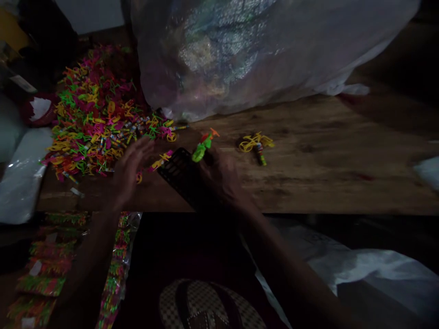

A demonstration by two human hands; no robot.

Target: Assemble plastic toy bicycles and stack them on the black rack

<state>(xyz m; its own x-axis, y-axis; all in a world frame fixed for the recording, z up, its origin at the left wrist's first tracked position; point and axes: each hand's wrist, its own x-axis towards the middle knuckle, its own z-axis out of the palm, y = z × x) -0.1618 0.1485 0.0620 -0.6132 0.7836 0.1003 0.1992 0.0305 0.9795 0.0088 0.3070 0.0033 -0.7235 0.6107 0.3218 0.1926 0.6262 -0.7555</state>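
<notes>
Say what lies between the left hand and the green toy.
In the head view, yellow and pink pieces lie nearer the left hand, then the black basket, nearer the green toy.

Wooden table: colourful plastic heap at left, big bag behind, yellow pieces near middle.

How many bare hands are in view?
2: the left hand beside the pile of small toys, and the right hand by the green toy and black basket; some right-hand fingers are lost in shadow.
</notes>
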